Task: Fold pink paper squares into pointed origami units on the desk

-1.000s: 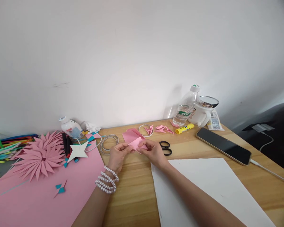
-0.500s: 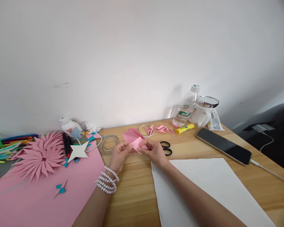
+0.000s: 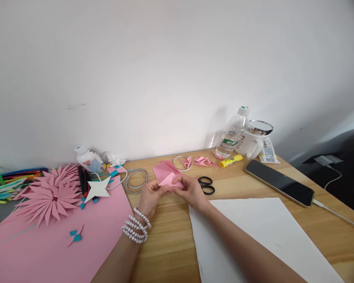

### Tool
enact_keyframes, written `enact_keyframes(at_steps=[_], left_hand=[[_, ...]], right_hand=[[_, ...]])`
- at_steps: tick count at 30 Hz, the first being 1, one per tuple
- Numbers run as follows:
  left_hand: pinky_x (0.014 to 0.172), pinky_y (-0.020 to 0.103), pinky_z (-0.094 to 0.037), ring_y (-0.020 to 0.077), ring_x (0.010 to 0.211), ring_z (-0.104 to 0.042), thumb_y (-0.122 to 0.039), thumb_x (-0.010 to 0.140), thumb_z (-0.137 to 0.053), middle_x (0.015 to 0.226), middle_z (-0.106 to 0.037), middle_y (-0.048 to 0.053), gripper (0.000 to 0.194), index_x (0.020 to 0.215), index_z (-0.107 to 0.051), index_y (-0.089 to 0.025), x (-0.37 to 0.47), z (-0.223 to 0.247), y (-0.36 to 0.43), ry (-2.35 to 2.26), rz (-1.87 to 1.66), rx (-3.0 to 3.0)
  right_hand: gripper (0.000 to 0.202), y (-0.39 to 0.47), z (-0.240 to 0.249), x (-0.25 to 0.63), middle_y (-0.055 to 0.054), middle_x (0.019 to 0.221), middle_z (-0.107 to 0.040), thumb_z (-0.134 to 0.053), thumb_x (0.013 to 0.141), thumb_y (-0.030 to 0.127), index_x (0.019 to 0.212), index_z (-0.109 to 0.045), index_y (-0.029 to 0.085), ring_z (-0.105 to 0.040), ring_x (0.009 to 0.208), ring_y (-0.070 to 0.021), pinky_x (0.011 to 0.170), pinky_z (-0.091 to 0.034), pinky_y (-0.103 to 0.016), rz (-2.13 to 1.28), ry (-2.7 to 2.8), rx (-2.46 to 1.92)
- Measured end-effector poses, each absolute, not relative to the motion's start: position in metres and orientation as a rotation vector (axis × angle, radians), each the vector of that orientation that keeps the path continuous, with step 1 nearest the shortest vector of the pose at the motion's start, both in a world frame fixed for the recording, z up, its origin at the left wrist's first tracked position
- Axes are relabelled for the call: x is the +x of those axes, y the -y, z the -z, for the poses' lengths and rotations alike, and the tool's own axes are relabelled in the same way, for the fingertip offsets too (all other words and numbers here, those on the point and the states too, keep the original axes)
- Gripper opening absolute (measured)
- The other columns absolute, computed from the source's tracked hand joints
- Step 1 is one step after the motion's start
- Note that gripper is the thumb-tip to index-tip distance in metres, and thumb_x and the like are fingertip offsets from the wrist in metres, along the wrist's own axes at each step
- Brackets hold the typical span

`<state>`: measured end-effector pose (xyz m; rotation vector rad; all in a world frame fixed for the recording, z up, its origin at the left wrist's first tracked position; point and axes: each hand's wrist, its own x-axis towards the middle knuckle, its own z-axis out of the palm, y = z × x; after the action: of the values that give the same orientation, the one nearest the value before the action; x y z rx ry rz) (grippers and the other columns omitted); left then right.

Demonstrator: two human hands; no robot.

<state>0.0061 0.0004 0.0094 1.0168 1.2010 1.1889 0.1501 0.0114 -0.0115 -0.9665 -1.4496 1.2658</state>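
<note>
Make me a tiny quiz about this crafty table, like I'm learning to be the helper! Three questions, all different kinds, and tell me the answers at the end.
1. What are the left hand and right hand holding together?
A) a glue stick
B) pink paper
C) a mug

2. True or false: the white paper star lies to the left of the black scissors.

3. Fill in the blank: a white ____ is plugged into the phone.

Key: 1. B; 2. true; 3. cable
</note>
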Motion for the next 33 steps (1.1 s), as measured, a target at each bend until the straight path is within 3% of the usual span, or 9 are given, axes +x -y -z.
enact_keyframes(at_steps=[5,16,25,33], left_hand=[[0.054,0.021,-0.044,0.0101,0.051,-0.054,-0.025,0.049,-0.076,0.053,-0.063,-0.001,0.019,0.051,-0.061,-0.013,0.007,-0.006,0.000,-1.185,-1.224,1.036],[0.055,0.023,-0.044,0.0113,0.049,-0.055,-0.029,0.051,-0.074,0.049,-0.062,0.001,0.022,0.052,-0.058,-0.013,0.009,-0.014,0.001,-1.232,-1.166,1.000],[0.058,0.023,-0.045,0.0125,0.054,-0.057,-0.030,0.054,-0.073,0.055,-0.064,0.002,0.020,0.059,-0.063,-0.013,0.007,-0.013,-0.001,-1.259,-1.149,1.084],[0.065,0.026,-0.047,0.0164,0.065,-0.061,-0.024,0.055,-0.073,0.071,-0.069,0.006,0.026,0.077,-0.069,-0.012,0.003,-0.011,-0.001,-1.188,-1.109,1.141]], right_hand=[[0.024,-0.012,0.014,0.150,0.004,0.060,-0.044,-0.063,0.062,0.026,0.079,-0.049,0.017,-0.035,0.048,-0.0062,0.043,-0.029,-0.018,-1.225,1.495,-0.993],[0.047,-0.012,0.015,0.149,0.000,0.074,-0.059,-0.065,0.063,0.023,0.102,-0.039,0.021,-0.056,0.063,-0.0135,0.055,-0.043,-0.023,-1.229,1.464,-0.961],[0.036,-0.016,0.015,0.151,-0.002,0.078,-0.061,-0.061,0.065,0.021,0.098,-0.045,0.018,-0.057,0.064,-0.0130,0.060,-0.046,-0.025,-1.312,1.457,-0.951],[0.040,-0.016,0.013,0.153,0.003,0.066,-0.058,-0.062,0.060,0.020,0.097,-0.046,0.017,-0.051,0.053,-0.0098,0.048,-0.040,-0.020,-1.275,1.429,-1.050]])
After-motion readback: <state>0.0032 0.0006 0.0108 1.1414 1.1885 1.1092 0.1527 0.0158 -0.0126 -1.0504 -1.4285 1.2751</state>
